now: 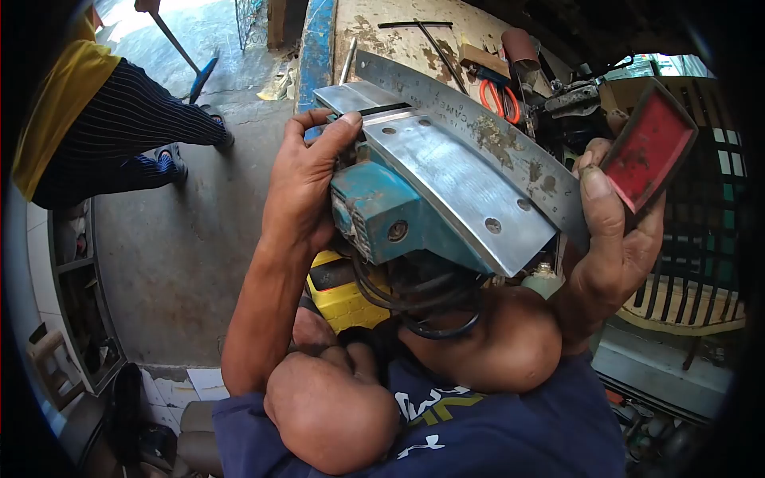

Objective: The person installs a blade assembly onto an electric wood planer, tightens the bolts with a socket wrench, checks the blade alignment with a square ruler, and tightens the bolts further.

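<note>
An electric planer (pixel 378 203) with a teal body is held sole up in front of my chest, its shiny metal sole plate (pixel 466 179) facing me. My left hand (pixel 307 163) wraps round its far left end, thumb on the plate's edge. In my right hand (pixel 610 215) is a try square, its worn steel blade (pixel 498 131) lying along the far long edge of the sole and its red-faced handle (pixel 649 147) tilted up. Whether the blade touches the sole I cannot tell. A dark cord (pixel 430 311) loops below the planer, and the planer's underside is partly hidden.
Beyond is a worn workbench (pixel 382 24) with orange-handled scissors (pixel 500 99) and other tools. A yellow case (pixel 347 299) sits below the planer. At left stands a person in striped trousers (pixel 127 119). A slatted rack (pixel 685 263) is on the right.
</note>
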### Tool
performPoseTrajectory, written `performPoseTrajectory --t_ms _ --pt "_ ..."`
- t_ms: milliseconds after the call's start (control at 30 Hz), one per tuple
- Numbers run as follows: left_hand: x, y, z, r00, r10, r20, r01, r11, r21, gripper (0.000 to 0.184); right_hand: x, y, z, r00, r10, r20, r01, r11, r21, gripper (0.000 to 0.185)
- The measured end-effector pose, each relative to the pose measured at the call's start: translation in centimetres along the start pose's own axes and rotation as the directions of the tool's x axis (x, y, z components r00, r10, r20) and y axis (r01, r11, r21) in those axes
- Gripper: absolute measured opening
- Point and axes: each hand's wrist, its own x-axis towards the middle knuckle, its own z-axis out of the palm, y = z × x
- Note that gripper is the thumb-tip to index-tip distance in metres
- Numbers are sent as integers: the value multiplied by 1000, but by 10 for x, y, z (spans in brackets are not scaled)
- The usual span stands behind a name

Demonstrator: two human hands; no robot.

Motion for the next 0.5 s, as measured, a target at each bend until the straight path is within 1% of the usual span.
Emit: performPoseTrajectory --t_ms 167,267,333,400,500 --pt "1 1 -1 1000 -24 -4 24 999 24 45 -4 -5 8 999 46 -5 -46 998 31 47" --pt "0 0 -1 1000 3 5 -3 1000 8 46 -5 -7 10 998 63 -13 -62 997 42 46" --pt "1 -1 -2 1000 24 18 -24 999 33 48 -5 -8 10 998 62 -20 -61 997 56 45" --pt "0 0 0 1000 25 12 -25 999 34 48 -5 -9 9 997 75 -36 -75 997 -7 46" --pt "0 0 -1 1000 20 11 -20 999 37 49 -5 -12 10 997 71 -35 -72 997 -28 49"
